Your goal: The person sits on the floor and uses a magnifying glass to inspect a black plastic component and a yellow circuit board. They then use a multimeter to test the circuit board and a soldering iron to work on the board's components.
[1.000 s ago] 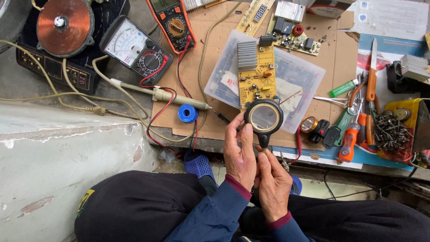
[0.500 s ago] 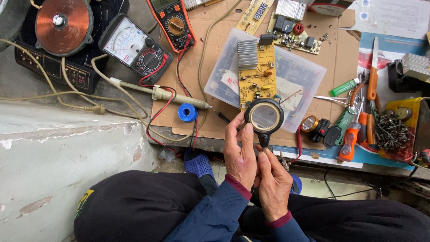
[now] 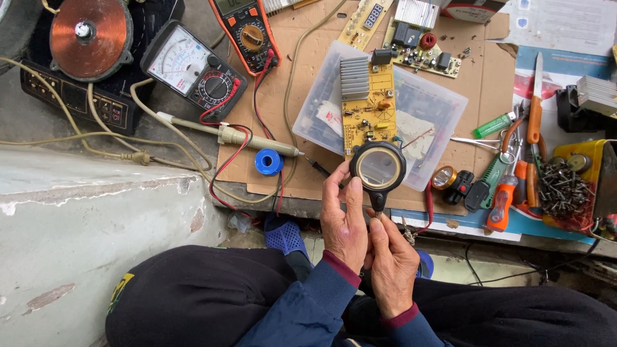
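Both hands, left hand [image 3: 344,222] and right hand [image 3: 391,260], close their grip on a black magnifier [image 3: 378,169] above a yellow circuit board [image 3: 367,106]; a slackened hold could likely drop the lens onto the components; the soldering iron [image 3: 234,136] lies just beside.

The left hand [image 3: 344,222] is raised with the back toward the camera; its fingers point to about 12 o'clock and curl slightly, the thumb lying on the right side; the right hand [image 3: 391,260] sits just beside it at about 4 o'clock, touching it, its fingers closed in a pinch and pointing to 11 o'clock; both forearms in dark blue sleeves come up from 6 o'clock, close together.
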